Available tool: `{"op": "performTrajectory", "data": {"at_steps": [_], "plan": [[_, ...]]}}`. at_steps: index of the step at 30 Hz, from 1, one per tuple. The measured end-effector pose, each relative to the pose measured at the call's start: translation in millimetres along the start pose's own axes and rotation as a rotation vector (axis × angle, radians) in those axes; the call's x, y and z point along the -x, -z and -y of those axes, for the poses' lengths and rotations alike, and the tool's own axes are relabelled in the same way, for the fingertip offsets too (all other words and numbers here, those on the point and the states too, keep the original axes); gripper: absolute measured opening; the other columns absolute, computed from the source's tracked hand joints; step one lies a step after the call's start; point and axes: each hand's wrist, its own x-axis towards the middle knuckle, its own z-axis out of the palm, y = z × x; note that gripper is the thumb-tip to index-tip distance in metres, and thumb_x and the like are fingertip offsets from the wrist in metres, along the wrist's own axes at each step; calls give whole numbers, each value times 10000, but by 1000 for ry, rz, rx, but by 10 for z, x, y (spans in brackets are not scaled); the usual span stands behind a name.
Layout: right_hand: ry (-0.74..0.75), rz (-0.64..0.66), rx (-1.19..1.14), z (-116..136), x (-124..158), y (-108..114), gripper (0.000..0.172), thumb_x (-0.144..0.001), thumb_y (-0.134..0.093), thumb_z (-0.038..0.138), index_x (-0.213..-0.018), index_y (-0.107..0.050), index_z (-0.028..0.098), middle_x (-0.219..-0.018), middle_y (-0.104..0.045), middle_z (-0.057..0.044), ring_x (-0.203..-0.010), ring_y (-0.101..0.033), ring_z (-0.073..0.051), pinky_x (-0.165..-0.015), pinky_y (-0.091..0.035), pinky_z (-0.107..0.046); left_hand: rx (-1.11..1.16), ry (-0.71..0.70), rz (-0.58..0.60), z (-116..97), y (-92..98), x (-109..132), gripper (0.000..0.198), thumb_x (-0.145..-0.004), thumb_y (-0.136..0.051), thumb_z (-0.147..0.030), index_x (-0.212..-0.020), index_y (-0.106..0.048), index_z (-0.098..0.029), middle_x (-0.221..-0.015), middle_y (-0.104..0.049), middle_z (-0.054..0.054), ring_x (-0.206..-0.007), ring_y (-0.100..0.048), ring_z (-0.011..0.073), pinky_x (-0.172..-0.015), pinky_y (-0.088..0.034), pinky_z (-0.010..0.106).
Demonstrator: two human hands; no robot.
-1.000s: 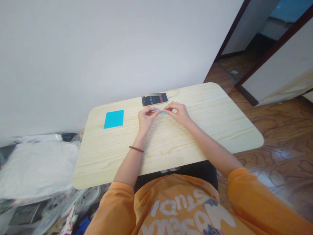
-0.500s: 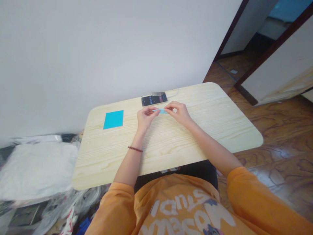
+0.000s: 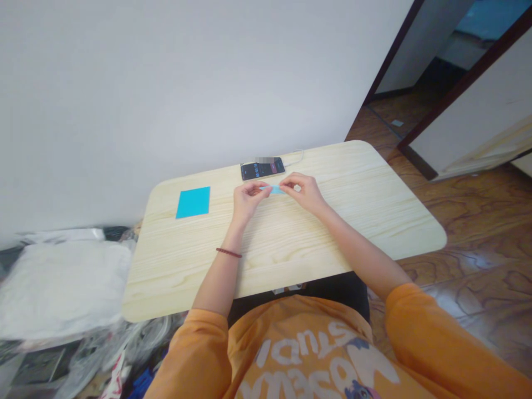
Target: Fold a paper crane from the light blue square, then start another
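Observation:
A small folded strip of blue paper (image 3: 274, 189) is held just above the light wooden table (image 3: 291, 244), near its far middle. My left hand (image 3: 246, 200) pinches the strip's left end with curled fingers; a dark red bracelet circles that wrist. My right hand (image 3: 302, 192) pinches the strip's right end the same way. Most of the strip is hidden between the fingertips.
A flat blue paper sheet (image 3: 193, 201) lies at the table's far left. A dark phone (image 3: 262, 168) with a white cable lies beyond my hands by the wall. White bags and clutter (image 3: 62, 288) sit on the floor at left. An open doorway (image 3: 436, 72) is at right.
Both hands keep pinching the blue strip in nearly the same place; only slight finger shifts show.

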Motion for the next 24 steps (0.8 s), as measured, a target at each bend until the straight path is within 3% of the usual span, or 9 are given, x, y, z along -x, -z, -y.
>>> {"op": "performTrajectory", "data": {"at_steps": [9,24], "plan": [[-7,6,-17,-4,-5,-1,119,-775,-638,280,-748,-682,173,-717,-639,-29,-619,-543,-126,-619,-439,-278,-7,-10,11,17,11,-9,233,-610,-773,-337,-741,-704,-157,-623,-674,24,-572,-615,120,-585,-492,239],[37,49,11,9,-8,3,163,-800,-619,324,-748,-677,180,-722,-626,-32,-637,-539,-132,-629,-436,-281,-60,-45,-9,-25,-14,20,240,-585,-790,-338,-704,-689,-156,-700,-682,34,-588,-586,107,-580,-466,229]]}}
